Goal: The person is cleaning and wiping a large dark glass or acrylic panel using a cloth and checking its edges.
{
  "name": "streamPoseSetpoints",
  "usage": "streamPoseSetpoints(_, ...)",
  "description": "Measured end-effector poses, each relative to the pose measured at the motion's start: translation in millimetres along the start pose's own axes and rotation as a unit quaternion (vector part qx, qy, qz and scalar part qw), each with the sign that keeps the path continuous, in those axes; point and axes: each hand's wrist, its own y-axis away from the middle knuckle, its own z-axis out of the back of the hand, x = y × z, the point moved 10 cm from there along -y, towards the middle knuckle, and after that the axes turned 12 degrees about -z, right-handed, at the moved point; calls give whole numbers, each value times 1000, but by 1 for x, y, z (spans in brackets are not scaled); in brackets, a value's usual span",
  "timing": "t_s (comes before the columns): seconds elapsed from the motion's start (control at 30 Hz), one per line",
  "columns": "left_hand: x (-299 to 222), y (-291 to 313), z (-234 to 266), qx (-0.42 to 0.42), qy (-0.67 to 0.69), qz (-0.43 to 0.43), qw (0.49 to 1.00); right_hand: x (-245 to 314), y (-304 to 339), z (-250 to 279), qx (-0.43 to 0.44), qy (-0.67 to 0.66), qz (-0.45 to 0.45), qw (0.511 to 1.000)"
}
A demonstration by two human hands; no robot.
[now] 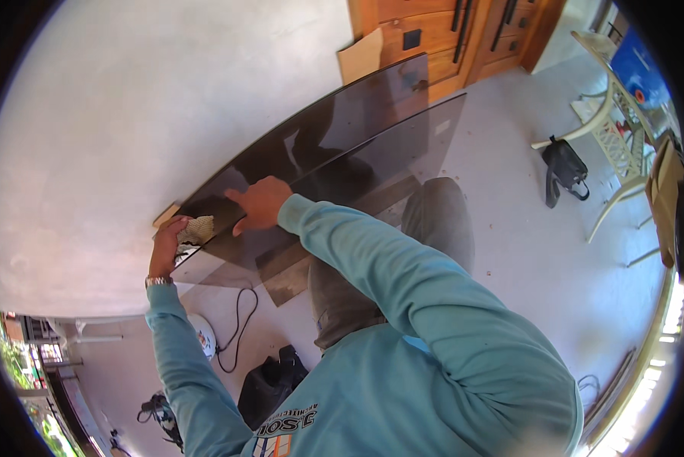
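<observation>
Left hand (168, 245): curled by beige padding (200, 228); grip, we can't tell
Right hand (266, 204): spread, clasping nothing visible
Front glass (414, 145): stretches forward-right from our fingers, left hand nearer its end

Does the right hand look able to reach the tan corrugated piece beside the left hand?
Probably yes: the right hand is near the tan corrugated piece, with nothing visible between them; the left hand is at its other side.
</observation>
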Motion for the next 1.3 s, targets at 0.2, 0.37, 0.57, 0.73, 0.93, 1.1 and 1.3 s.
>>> streamPoseSetpoints(0.2, 1, -8, -54, -31, 40, 46, 998, 25, -5, 11, -40, -75, 18, 996)
streamPoseSetpoints(0.37, -30, -20, -86, -19, 18, -26, 999, 21, -2, 7, -89, -83, 53, 991)
streamPoseSetpoints(0.57, -48, -14, -95, -21, 218, -44, 975, 14, -5, 5, -94, -93, 12, 991)
streamPoseSetpoints(0.73, -43, -7, -116, 7, 124, -27, 992, -50, 60, 104, -494, -334, 52, 801)
streamPoseSetpoints(0.93, -123, -4, -170, 108, -362, -153, 913, -203, 177, 136, -719, -363, -180, 564)
streamPoseSetpoints(1.1, -134, -47, -229, 179, -398, -184, 881, -170, 159, 65, -659, -287, -212, 662)
streamPoseSetpoints(1.3, -144, -61, -248, 83, -359, -242, 898, -211, 137, 18, -617, -337, -216, 677)
